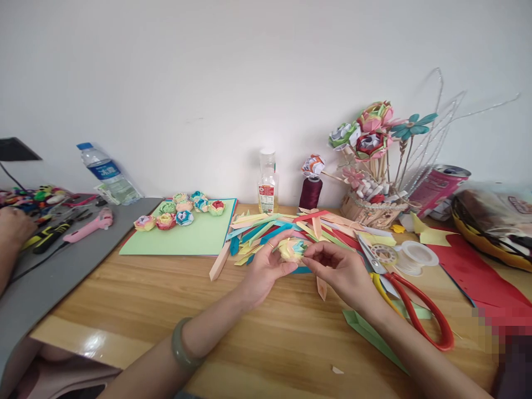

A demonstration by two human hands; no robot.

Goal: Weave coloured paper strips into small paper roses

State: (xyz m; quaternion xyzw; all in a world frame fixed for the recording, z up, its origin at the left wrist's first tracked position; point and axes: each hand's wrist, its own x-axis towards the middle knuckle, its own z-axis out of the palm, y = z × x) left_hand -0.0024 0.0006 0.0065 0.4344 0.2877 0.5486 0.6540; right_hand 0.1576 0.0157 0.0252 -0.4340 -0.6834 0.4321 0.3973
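Note:
Between my two hands is a small pale yellow and blue paper flower (291,250). My left hand (266,271) holds it from the left, with the thumb below and the fingers behind. The fingertips of my right hand (338,269) are pinched together at the flower's right edge. Just behind lies a pile of folded paper strips (266,224) in yellow, blue, red, peach and green. Several finished paper flowers (165,221) sit on a light green sheet (178,241) to the left.
Red-handled scissors (415,302) and ribbon spools (418,255) lie right. Behind stand a glass bottle (267,185), a thread cone (311,193) and a flower basket (372,212). Another person's hand (16,224) is far left, near a pink glue gun (91,225) and a water bottle (108,172).

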